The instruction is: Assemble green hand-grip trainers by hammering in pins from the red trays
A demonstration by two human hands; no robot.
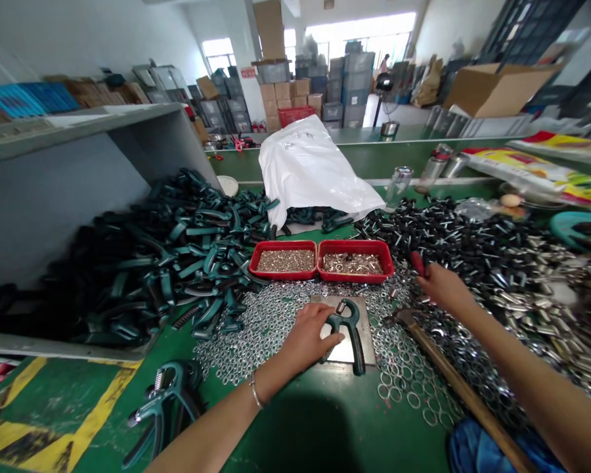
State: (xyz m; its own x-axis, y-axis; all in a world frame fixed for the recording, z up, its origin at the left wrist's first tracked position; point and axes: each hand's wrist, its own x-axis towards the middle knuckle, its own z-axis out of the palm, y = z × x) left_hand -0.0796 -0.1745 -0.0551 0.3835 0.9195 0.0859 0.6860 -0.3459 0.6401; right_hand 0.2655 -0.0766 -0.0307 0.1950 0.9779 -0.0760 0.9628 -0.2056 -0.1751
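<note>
My left hand (311,335) is closed on a teal-and-black hand grip exerciser (355,341), its thumb and fingers around one leg. The grip exerciser is over a flat metal plate (367,351) and has a small spring at its top. My right hand (443,287) is closed around a tool with a red handle (417,264), whose working end I cannot make out. That hand hovers by a pile of black-headed screws (448,230). Below it a hammer (433,355) with a wooden handle lies across metal rings (398,374).
Two red trays (284,246) of small metal parts stand behind the plate. Many teal handles (211,243) are heaped at the left. Another grip exerciser (170,401) rests at the front left. A white sack (315,164), metal sleeves (542,295) and blue cloth (473,450) are around.
</note>
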